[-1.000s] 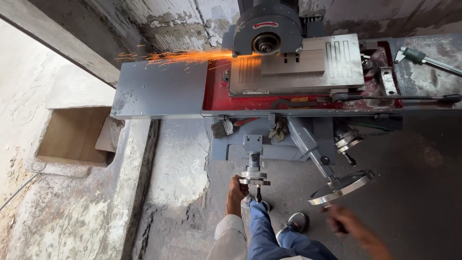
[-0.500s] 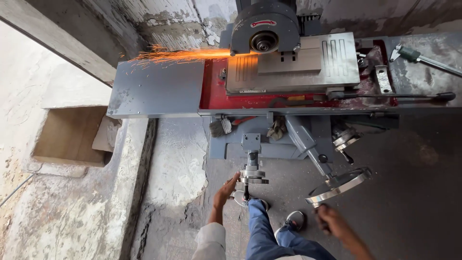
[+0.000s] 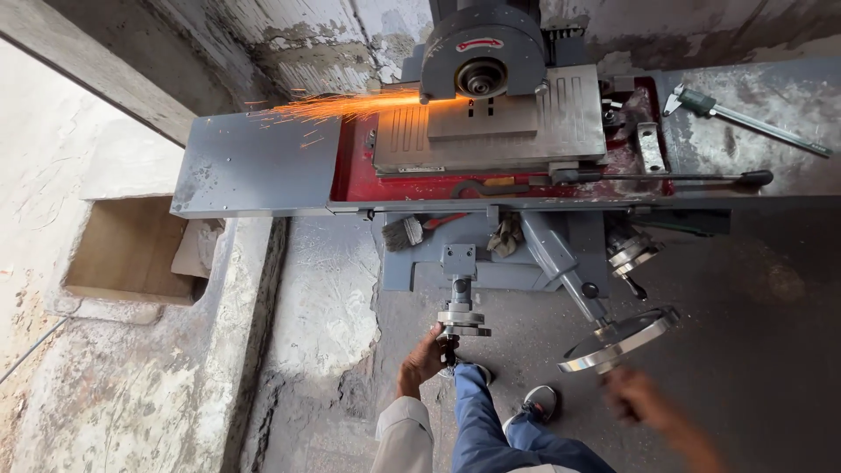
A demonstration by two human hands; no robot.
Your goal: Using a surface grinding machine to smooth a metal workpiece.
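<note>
Two handwheels stand at the front of a surface grinder, one under each hand. The left hand curls its fingers around the small handwheel, low and centre beneath the machine. The right hand is blurred just below the large handwheel; whether it grips the rim cannot be told. Above, the grinding wheel throws orange sparks leftward over the grey splash guard. A paintbrush lies below the table, and a vernier caliper rests at the far right.
</note>
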